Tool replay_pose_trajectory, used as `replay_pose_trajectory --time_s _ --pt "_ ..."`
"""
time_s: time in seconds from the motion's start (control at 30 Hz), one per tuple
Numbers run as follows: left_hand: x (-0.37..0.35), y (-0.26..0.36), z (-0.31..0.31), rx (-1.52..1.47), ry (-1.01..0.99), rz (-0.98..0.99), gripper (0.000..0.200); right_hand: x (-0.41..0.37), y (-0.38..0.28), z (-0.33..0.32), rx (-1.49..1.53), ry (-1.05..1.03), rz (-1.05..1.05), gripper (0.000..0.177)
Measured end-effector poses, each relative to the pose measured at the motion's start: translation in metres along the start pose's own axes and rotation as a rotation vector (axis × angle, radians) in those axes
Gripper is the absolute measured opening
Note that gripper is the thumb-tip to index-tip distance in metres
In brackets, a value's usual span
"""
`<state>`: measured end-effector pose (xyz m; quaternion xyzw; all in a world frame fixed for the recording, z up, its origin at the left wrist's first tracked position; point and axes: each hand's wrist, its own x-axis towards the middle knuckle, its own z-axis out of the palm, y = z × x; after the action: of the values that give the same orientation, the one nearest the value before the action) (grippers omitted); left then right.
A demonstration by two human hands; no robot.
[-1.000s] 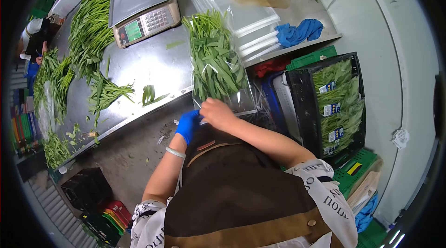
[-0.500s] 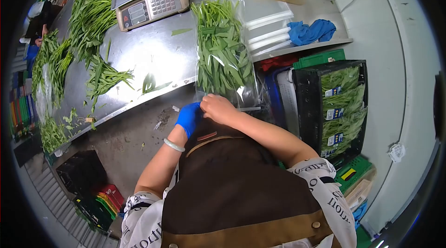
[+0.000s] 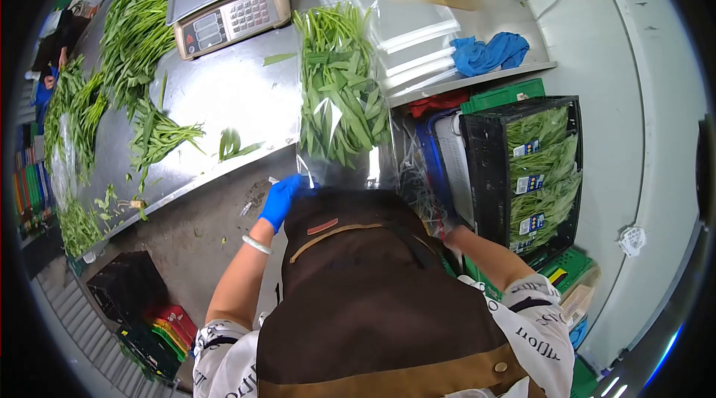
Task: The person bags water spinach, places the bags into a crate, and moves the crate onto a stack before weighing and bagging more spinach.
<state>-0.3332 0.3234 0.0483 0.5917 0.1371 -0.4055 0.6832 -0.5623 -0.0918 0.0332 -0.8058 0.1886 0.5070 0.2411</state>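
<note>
Our nearer left hand (image 3: 282,200) is pinching the bag (image 3: 344,99) stretching ahead; our right hand (image 3: 456,237) is looking too blurry to tell.

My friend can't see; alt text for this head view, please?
A blue-gloved left hand is at the near end of a clear bag of greens overhanging a metal table near a scale; the blurred right hand is apart.
</note>
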Motion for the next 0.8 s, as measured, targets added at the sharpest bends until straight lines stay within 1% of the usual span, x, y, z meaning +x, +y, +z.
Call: replay_pose_trajectory --time_s 0.03,0.07,0.13,0.17,0.2,0.23,0.33,0.37,0.43,0.47,0.5,0.53,0.57,0.6,0.63,0.67,0.73,0.77,0.8 --pt "0.01 -0.018 -0.018 0.179 0.156 0.037 0.038 -0.022 -0.043 -0.036 -0.401 -0.188 -0.003 0.039" --pt "0.008 -0.015 -0.015 0.465 0.278 0.185 0.038 -0.045 -0.085 -0.072 -0.726 -0.368 -0.069 0.04" --pt "-0.003 0.012 -0.005 1.048 0.507 0.483 0.042 -0.008 -0.074 -0.071 -0.553 0.501 -0.466 0.041" --pt "-0.003 0.026 0.003 1.147 0.468 0.579 0.045 -0.011 -0.113 -0.096 -0.429 0.86 -0.599 0.041" --pt "-0.002 0.04 0.015 1.247 0.43 0.678 0.048 -0.012 -0.144 -0.116 -0.482 0.956 -0.615 0.041" --pt "-0.001 0.047 0.023 1.349 0.39 0.776 0.051 -0.001 -0.162 -0.124 -0.487 1.047 -0.723 0.038" --pt "0.01 0.048 0.026 1.65 0.141 0.943 0.056 0.025 -0.189 -0.141 -0.722 1.094 -1.074 0.029" --pt "0.015 0.051 0.022 1.708 0.056 1.007 0.057 0.029 -0.19 -0.148 -0.688 1.025 -1.134 0.025" --pt "0.021 0.056 0.011 1.495 -0.052 1.014 0.049 0.032 -0.187 -0.163 -0.624 0.878 -1.25 0.017" --pt "0.021 0.062 0.008 1.386 -0.101 1.011 0.045 0.03 -0.186 -0.166 -0.397 0.745 -1.117 0.015" --pt "0.019 0.07 0.003 1.18 -0.083 0.931 0.03 0.029 -0.185 -0.17 -0.177 0.61 -0.976 0.013" --pt "0.019 0.078 -0.002 0.966 -0.114 0.685 0.028 0.026 -0.183 -0.173 0.038 0.47 -0.827 0.013" --pt "0.02 0.092 -0.005 0.75 -0.142 0.44 0.029 0.017 -0.185 -0.183 0.24 0.428 -0.77 0.018" --pt "0.022 0.108 -0.004 0.532 -0.166 0.2 0.032 0.028 -0.183 -0.189 0.309 0.426 -0.876 0.024" --pt "0.025 0.121 0.003 0.428 -0.194 0.162 0.051 0.037 -0.182 -0.192 0.474 0.318 -0.788 0.028" --pt "0.038 0.122 0.0 0.536 -0.146 0.064 0.051 0.042 -0.185 -0.193 0.635 0.211 -0.696 0.031" --pt "0.074 0.103 -0.019 0.753 -0.047 -0.136 0.052 0.066 -0.185 -0.18 0.697 0.147 -0.524 0.035" --pt "0.092 0.078 -0.032 0.684 -0.058 -0.096 0.056 0.079 -0.185 -0.173 0.73 0.116 -0.437 0.036" --pt "0.089 0.079 -0.021 0.424 -0.007 -0.202 0.055 0.087 -0.185 -0.162 0.744 0.147 -0.446 0.038"
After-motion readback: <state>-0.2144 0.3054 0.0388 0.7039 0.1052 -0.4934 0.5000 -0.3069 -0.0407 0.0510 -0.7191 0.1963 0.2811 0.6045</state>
